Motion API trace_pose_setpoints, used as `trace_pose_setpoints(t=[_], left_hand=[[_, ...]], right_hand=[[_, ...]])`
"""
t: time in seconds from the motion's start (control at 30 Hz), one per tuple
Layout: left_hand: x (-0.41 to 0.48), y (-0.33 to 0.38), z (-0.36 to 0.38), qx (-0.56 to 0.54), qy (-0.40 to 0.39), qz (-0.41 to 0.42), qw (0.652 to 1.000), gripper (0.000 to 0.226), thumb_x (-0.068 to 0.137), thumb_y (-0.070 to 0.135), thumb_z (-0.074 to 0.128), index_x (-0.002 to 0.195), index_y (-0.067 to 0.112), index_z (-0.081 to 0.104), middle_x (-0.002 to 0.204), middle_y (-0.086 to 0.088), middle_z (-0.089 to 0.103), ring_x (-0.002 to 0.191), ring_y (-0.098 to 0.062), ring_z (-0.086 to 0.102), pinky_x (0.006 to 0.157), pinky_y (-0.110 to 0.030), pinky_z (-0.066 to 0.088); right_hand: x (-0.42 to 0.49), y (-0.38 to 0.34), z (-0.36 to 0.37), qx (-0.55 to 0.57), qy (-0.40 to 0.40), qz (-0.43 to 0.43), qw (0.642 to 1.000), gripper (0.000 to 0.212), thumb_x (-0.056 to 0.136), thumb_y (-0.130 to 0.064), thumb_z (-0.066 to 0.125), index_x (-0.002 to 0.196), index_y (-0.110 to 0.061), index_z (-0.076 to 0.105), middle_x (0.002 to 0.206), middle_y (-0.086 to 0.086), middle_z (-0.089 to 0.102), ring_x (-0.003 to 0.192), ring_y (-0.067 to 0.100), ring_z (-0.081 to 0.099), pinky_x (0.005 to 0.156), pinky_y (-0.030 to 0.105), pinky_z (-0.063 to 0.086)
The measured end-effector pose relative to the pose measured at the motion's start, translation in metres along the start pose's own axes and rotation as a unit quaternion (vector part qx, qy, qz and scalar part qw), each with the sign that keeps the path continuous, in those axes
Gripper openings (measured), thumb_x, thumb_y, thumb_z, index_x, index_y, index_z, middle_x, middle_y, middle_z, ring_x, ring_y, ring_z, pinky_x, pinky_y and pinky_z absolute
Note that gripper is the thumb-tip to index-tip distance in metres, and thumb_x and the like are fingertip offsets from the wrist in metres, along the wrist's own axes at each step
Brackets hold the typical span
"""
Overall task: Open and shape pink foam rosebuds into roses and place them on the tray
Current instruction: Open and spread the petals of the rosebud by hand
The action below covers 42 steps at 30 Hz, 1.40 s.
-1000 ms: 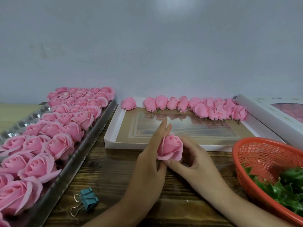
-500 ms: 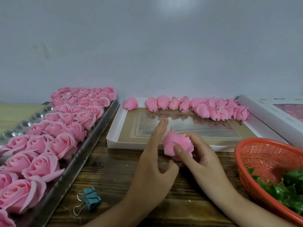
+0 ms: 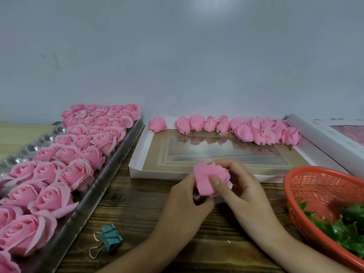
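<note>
Now, foam rosebud point(image 3: 210, 177): held over tabletop point(image 3: 137, 209).
Left hand point(image 3: 185, 200): fingers curled, pinching its base.
Right hand point(image 3: 249, 187): fingers wrapped round petals.

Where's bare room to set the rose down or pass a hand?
Free: wood table between tray and left hand, around the clip; glossy middle of the box, in front of the buds; empty cells at far left. Crowded: roses fill the rest of the tray; basket blocks the right.
</note>
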<state>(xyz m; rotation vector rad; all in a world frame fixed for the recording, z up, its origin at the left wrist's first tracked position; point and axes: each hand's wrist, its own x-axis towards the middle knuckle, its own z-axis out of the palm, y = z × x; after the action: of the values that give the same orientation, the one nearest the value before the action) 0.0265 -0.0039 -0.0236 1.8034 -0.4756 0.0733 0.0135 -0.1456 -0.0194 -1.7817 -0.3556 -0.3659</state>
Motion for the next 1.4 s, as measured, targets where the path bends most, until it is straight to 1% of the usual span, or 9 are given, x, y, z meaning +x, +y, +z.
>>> trace_pose_setpoints(t=[0.23, 0.33, 0.43, 0.53, 0.67, 0.83, 1.03, 1.2, 1.4], left_hand=[[0.003, 0.007, -0.003, 0.023, -0.016, 0.025, 0.999, 0.033, 0.080, 0.023, 0.071, 0.074, 0.055, 0.063, 0.078, 0.026, 0.066, 0.075, 0.006, 0.062, 0.063, -0.004, 0.043], [0.004, 0.007, -0.003, -0.005, -0.024, 0.014, 1.000, 0.017, 0.077, 0.020, 0.073, 0.073, 0.034, 0.064, 0.073, 0.018, 0.065, 0.071, 0.003, 0.061, 0.061, -0.006, 0.042], [0.002, 0.005, -0.004, -0.014, -0.026, -0.002, 1.000, 0.030, 0.076, 0.006, 0.071, 0.076, 0.033, 0.058, 0.072, 0.027, 0.065, 0.071, 0.009, 0.061, 0.058, -0.004, 0.042], [-0.003, 0.004, -0.005, -0.048, -0.007, -0.033, 0.998, 0.047, 0.075, -0.010, 0.063, 0.076, 0.037, 0.055, 0.070, 0.036, 0.062, 0.067, 0.016, 0.059, 0.054, -0.001, 0.043], [0.008, -0.002, -0.003, -0.049, -0.047, -0.070, 0.995, 0.034, 0.082, -0.011, 0.058, 0.073, 0.022, 0.057, 0.063, 0.017, 0.066, 0.069, 0.002, 0.062, 0.066, -0.012, 0.047], [0.011, 0.003, -0.003, -0.037, 0.021, -0.019, 0.999, 0.031, 0.075, 0.008, 0.073, 0.059, 0.032, 0.061, 0.060, 0.025, 0.063, 0.061, 0.008, 0.060, 0.055, -0.005, 0.043], [0.007, 0.001, -0.003, -0.036, 0.057, 0.010, 0.998, 0.025, 0.071, 0.009, 0.078, 0.069, 0.029, 0.064, 0.066, 0.016, 0.067, 0.064, 0.002, 0.061, 0.058, -0.008, 0.045], [0.008, 0.003, -0.005, -0.042, 0.056, -0.003, 0.998, 0.025, 0.068, 0.007, 0.079, 0.077, 0.027, 0.067, 0.071, 0.008, 0.071, 0.073, -0.005, 0.065, 0.064, -0.011, 0.049], [0.007, 0.007, -0.004, -0.072, 0.026, 0.002, 0.997, 0.018, 0.073, 0.002, 0.076, 0.078, 0.019, 0.071, 0.067, 0.009, 0.070, 0.065, 0.003, 0.062, 0.061, -0.009, 0.045]], right_hand=[[-0.002, -0.006, 0.002, -0.022, -0.047, -0.041, 0.998, 0.016, 0.086, -0.039, 0.064, 0.101, -0.034, 0.064, 0.099, -0.008, 0.069, 0.094, 0.013, 0.065, 0.080, 0.017, 0.047], [-0.002, -0.006, 0.003, -0.061, -0.056, -0.078, 0.994, 0.020, 0.085, -0.033, 0.066, 0.105, -0.028, 0.068, 0.103, -0.009, 0.066, 0.102, 0.016, 0.063, 0.085, 0.017, 0.045], [-0.003, -0.007, 0.002, -0.087, -0.043, -0.090, 0.991, 0.027, 0.083, -0.036, 0.069, 0.109, -0.029, 0.069, 0.109, -0.011, 0.061, 0.109, 0.015, 0.059, 0.087, 0.015, 0.044], [-0.004, -0.007, 0.003, -0.090, -0.027, -0.088, 0.992, 0.038, 0.080, -0.040, 0.071, 0.117, -0.037, 0.063, 0.110, -0.011, 0.059, 0.099, 0.015, 0.060, 0.080, 0.017, 0.045], [-0.006, -0.005, 0.002, -0.053, -0.006, -0.061, 0.997, 0.047, 0.075, -0.043, 0.075, 0.119, -0.038, 0.057, 0.094, -0.014, 0.058, 0.082, 0.016, 0.059, 0.078, 0.021, 0.046], [-0.006, -0.007, 0.002, -0.007, -0.009, -0.068, 0.998, 0.032, 0.085, -0.036, 0.065, 0.116, -0.032, 0.059, 0.086, -0.014, 0.058, 0.080, 0.016, 0.059, 0.076, 0.021, 0.046], [-0.006, -0.006, 0.002, 0.044, -0.010, -0.053, 0.998, 0.029, 0.086, -0.022, 0.053, 0.112, -0.032, 0.060, 0.084, 0.000, 0.065, 0.081, 0.021, 0.063, 0.077, 0.041, 0.051], [-0.005, -0.007, 0.004, 0.011, -0.014, -0.069, 0.997, 0.034, 0.082, -0.015, 0.064, 0.111, -0.033, 0.059, 0.095, -0.002, 0.067, 0.082, 0.019, 0.067, 0.080, 0.044, 0.055], [-0.004, -0.009, 0.005, 0.030, -0.014, -0.077, 0.997, 0.037, 0.076, -0.017, 0.067, 0.109, -0.031, 0.059, 0.095, -0.004, 0.066, 0.077, 0.019, 0.064, 0.078, 0.040, 0.055]])
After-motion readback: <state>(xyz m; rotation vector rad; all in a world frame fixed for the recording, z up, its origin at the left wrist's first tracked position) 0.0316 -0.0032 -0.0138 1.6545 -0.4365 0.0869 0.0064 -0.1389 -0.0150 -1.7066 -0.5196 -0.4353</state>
